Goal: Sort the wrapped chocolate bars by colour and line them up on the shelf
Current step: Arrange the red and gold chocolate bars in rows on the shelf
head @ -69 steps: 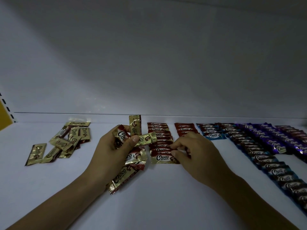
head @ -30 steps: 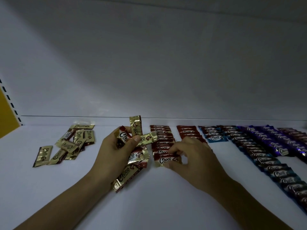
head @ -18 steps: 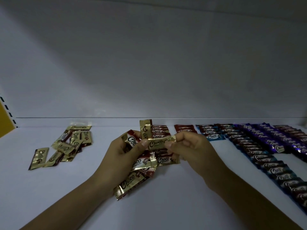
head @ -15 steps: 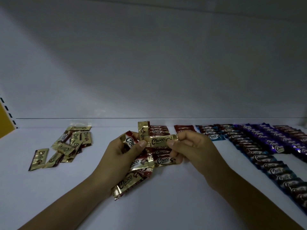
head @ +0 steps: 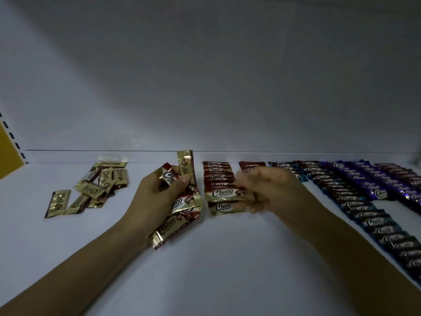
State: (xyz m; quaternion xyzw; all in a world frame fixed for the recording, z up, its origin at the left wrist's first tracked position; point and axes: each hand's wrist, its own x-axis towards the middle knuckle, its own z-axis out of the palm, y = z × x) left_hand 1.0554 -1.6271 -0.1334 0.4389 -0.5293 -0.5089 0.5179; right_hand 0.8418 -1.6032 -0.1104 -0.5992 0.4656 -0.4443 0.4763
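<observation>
Rows of red bars (head: 216,174), blue bars (head: 355,202) and purple bars (head: 366,180) are lined up on the shelf (head: 227,258) toward 2 o'clock. A bundle (head: 180,215) is gripped in the left hand (head: 155,201); one bar (head: 224,193) is pinched by the right hand (head: 273,192). A gold pile (head: 95,185) at 9 o'clock is left to sort.

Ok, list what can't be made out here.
Head view only:
- Blurred by motion: the right hand; whether it grips the gold bar is unclear.
- Partly covered by the left hand: the bundle of bars; count unknowable.
- Cut off by the right edge: the blue row.
</observation>
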